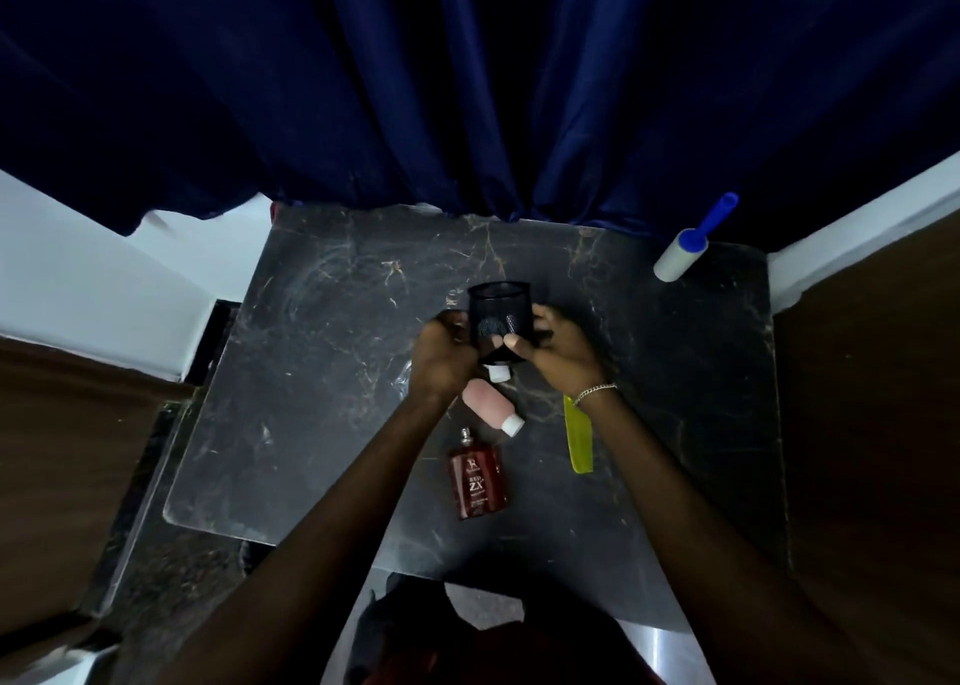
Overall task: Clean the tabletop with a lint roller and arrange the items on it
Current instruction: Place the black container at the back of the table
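Black wire mesh sits between curled fingers (513,342): the left hand (444,346) and right hand (563,351) both clasp the mesh cup (501,315) from opposite sides, the right thumb pressed on its near wall. The cup is tilted, mouth away from the person, and held over the middle of the desk (322,372). I judge it light and stiff but springy; a hard squeeze could dent it, so a wrap round the wall near the base suits it best.

Just below its base a white cap (497,372) shows; I cannot tell what it belongs to. Nearer the person a pink bottle (485,401) lies on its side. Beyond that lies a red perfume bottle (477,481), likely glass, heavy and slippery, best taken across its flat faces. A yellow-green comb (579,437) lies to the right, partly under the right wrist; thin and flat, it would need pinching by an edge. The lint roller (691,242) rests at the far right corner, well apart, its blue handle against the blue curtain (467,86).
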